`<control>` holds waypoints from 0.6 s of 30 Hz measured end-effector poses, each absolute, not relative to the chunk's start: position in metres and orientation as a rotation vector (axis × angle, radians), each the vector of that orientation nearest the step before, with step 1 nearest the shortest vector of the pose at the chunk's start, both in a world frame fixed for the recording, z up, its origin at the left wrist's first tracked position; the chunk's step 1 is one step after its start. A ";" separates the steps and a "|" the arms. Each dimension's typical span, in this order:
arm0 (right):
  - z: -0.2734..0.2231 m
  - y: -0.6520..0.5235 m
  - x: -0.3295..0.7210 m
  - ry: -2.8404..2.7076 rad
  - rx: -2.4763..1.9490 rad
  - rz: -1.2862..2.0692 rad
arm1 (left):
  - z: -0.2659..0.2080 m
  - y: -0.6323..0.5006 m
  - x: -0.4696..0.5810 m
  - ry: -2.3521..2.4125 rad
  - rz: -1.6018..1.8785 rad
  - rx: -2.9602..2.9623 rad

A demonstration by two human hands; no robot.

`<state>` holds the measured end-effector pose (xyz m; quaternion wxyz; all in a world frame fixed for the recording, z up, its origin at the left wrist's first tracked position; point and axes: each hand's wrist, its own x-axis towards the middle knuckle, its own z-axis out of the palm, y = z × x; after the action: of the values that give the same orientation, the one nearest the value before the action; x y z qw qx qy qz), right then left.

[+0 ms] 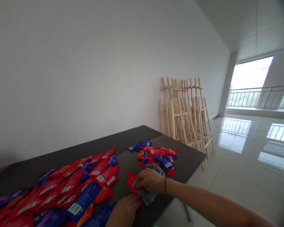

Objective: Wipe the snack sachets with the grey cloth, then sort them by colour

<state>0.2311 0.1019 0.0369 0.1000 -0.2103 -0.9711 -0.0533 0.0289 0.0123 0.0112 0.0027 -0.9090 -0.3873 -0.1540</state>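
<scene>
- Head view: my right hand, fingers curled, grips a grey cloth against a red packet on the dark table.
- My left hand lies at the packet's near end, fingers together; whether they pinch it, I cannot tell.
- I judge this packet midway; a big heap lies to my left, a smaller pile beyond the cloth, and which is finished I cannot tell.
- The packets are flat pouches, contents hidden.

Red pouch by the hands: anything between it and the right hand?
Yes: the gray cloth, bunched in the right hand, lies between that hand and the red pouch, at the pouch's right side. Nothing visible separates the left hand from its near end.
</scene>
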 end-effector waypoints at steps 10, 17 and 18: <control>0.034 0.120 0.194 -2.824 -0.899 -0.175 | 0.014 0.008 0.031 -1.388 -0.546 -2.811; 0.032 0.100 0.208 -2.850 -0.888 -0.211 | 0.014 0.014 0.026 -1.720 -0.543 -2.581; 0.033 0.097 0.213 -2.863 -0.847 -0.199 | 0.010 0.016 0.025 -1.754 -0.547 -2.560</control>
<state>0.2132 0.0967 0.0331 0.0745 -0.2822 -0.9541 -0.0663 0.0249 0.0161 0.0103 -0.0050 -0.8123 -0.5567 -0.1737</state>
